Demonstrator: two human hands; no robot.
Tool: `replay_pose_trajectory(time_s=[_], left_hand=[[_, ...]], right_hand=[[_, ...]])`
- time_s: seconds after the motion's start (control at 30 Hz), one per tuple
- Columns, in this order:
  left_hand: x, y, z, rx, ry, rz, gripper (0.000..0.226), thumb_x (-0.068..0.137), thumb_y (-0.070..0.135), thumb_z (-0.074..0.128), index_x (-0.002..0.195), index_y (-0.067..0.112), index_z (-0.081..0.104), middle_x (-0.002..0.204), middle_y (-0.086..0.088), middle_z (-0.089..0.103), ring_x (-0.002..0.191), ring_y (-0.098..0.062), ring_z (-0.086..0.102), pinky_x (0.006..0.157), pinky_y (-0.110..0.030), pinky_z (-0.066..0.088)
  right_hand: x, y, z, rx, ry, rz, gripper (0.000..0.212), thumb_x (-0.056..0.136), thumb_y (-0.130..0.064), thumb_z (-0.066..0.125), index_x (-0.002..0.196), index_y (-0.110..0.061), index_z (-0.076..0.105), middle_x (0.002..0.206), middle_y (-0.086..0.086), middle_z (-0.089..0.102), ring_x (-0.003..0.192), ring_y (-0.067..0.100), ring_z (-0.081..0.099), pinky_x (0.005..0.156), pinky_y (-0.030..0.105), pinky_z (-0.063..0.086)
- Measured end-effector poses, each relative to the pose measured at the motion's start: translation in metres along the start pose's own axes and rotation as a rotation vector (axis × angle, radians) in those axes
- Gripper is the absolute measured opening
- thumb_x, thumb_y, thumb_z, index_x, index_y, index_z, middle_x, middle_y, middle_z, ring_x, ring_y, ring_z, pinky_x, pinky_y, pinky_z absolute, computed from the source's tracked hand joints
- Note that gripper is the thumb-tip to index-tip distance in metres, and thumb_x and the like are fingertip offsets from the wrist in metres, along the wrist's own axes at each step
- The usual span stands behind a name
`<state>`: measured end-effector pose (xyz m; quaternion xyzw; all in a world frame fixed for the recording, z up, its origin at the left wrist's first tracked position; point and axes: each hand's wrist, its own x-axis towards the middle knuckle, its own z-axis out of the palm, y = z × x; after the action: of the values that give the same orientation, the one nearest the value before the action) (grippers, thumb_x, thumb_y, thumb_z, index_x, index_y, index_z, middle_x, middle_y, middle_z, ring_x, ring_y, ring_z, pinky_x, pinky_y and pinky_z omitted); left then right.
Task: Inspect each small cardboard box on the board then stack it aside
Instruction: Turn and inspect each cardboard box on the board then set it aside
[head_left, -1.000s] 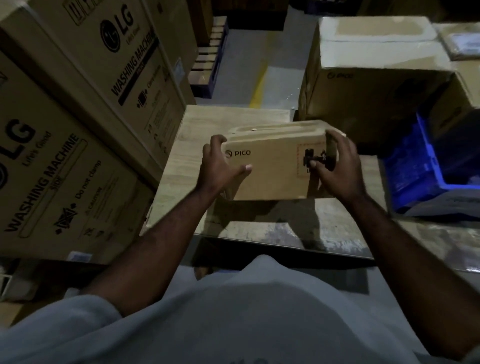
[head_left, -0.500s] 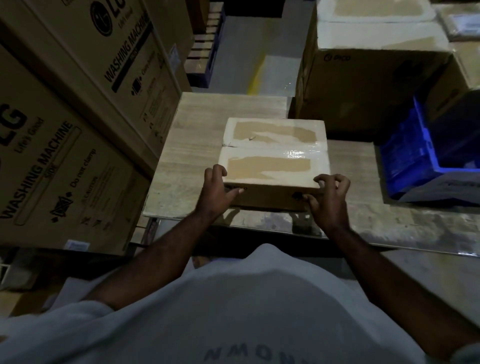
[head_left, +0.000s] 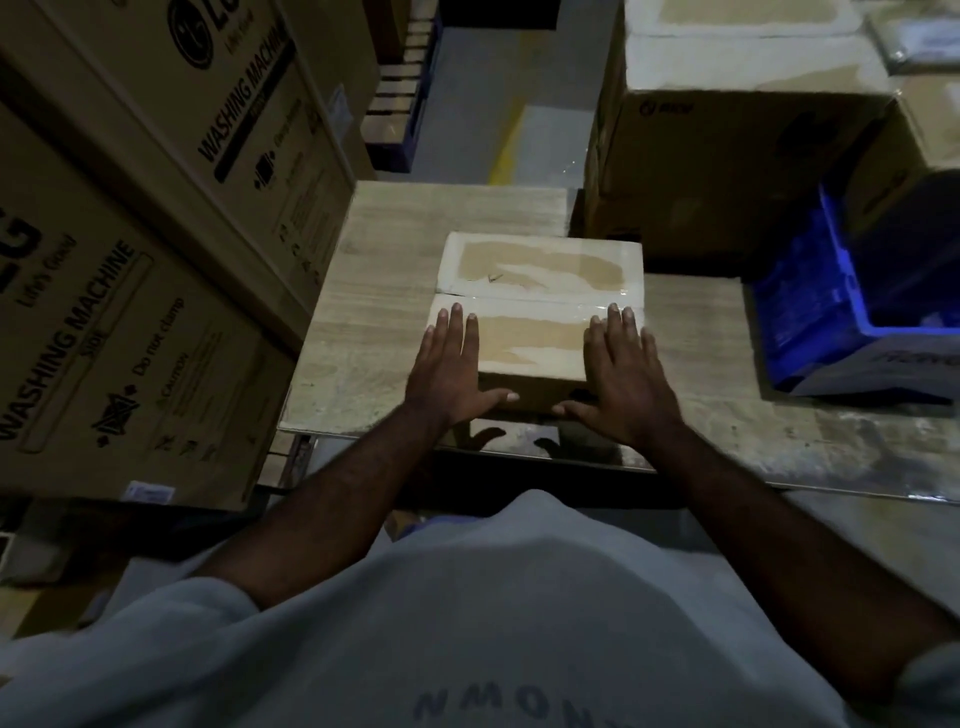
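A small cardboard box (head_left: 537, 291) with clear tape across its top flaps lies flat on the pale wooden board (head_left: 384, 291), near the board's front edge. My left hand (head_left: 449, 369) rests flat on the box's near left corner, fingers straight, thumb along the front face. My right hand (head_left: 621, 374) lies flat on the near right corner in the same way, thumb against the front face. Neither hand curls round the box.
Large washing machine cartons (head_left: 140, 218) lean close along the left of the board. A big taped carton (head_left: 727, 130) stands at the back right, with a blue plastic crate (head_left: 831, 322) beside it on the right. A grey floor aisle (head_left: 498, 104) runs behind.
The box was held up tilted in both hands, then set down flat on the board. My hands have moved from gripping its front edge to lying flat on its top.
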<state>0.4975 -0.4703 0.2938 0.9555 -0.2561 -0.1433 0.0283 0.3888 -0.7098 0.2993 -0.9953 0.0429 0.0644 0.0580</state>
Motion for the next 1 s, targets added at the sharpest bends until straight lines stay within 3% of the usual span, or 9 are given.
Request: replay_pose_trajectory(time_s=[0.13, 0.37, 0.53, 0.77, 1.0], left_hand=[[0.002, -0.002, 0.003, 0.026, 0.004, 0.029, 0.135, 0.077, 0.092, 0.047, 0.162, 0.005, -0.012, 0.169, -0.020, -0.021, 0.157, -0.035, -0.017, 0.129, -0.047, -0.004], [0.003, -0.003, 0.005, 0.063, -0.002, 0.034, 0.138, 0.074, 0.098, 0.038, 0.162, 0.002, -0.008, 0.169, -0.023, -0.017, 0.157, -0.037, -0.013, 0.129, -0.049, 0.000], [0.003, -0.002, 0.008, 0.081, 0.000, 0.022, 0.137, 0.074, 0.100, 0.031, 0.162, 0.003, -0.007, 0.169, -0.023, -0.016, 0.157, -0.037, -0.013, 0.129, -0.050, -0.001], [0.018, -0.003, -0.005, -0.032, -0.011, 0.000, 0.115, 0.087, 0.091, 0.023, 0.164, 0.011, -0.006, 0.170, -0.016, -0.019, 0.158, -0.030, -0.016, 0.129, -0.047, -0.004], [0.061, -0.017, -0.037, -0.052, -0.045, -0.032, 0.097, 0.093, 0.083, 0.018, 0.166, 0.021, 0.000, 0.172, -0.015, -0.009, 0.159, -0.031, -0.007, 0.127, -0.050, 0.000]], right_hand=[[0.008, 0.001, 0.003, -0.034, -0.076, 0.013, 0.134, 0.081, -0.079, 0.065, 0.162, 0.005, 0.000, 0.170, 0.031, -0.005, 0.159, 0.044, -0.003, 0.128, 0.051, 0.005], [0.010, 0.001, 0.011, -0.087, -0.065, 0.009, 0.140, 0.073, -0.084, 0.068, 0.161, 0.008, 0.010, 0.169, 0.033, 0.008, 0.158, 0.046, 0.008, 0.127, 0.053, 0.012], [0.011, 0.000, 0.006, -0.092, -0.118, 0.012, 0.142, 0.075, -0.088, 0.062, 0.162, 0.007, 0.002, 0.169, 0.033, -0.002, 0.159, 0.045, -0.001, 0.128, 0.052, 0.006], [0.024, 0.009, -0.009, 0.053, -0.108, 0.037, 0.135, 0.077, -0.101, 0.023, 0.164, 0.001, 0.003, 0.171, 0.029, -0.003, 0.160, 0.040, -0.002, 0.129, 0.052, 0.005], [0.066, 0.030, -0.028, 0.077, -0.135, 0.111, 0.125, 0.085, -0.093, 0.031, 0.165, -0.002, 0.000, 0.172, 0.024, -0.008, 0.160, 0.036, -0.007, 0.128, 0.052, 0.004]])
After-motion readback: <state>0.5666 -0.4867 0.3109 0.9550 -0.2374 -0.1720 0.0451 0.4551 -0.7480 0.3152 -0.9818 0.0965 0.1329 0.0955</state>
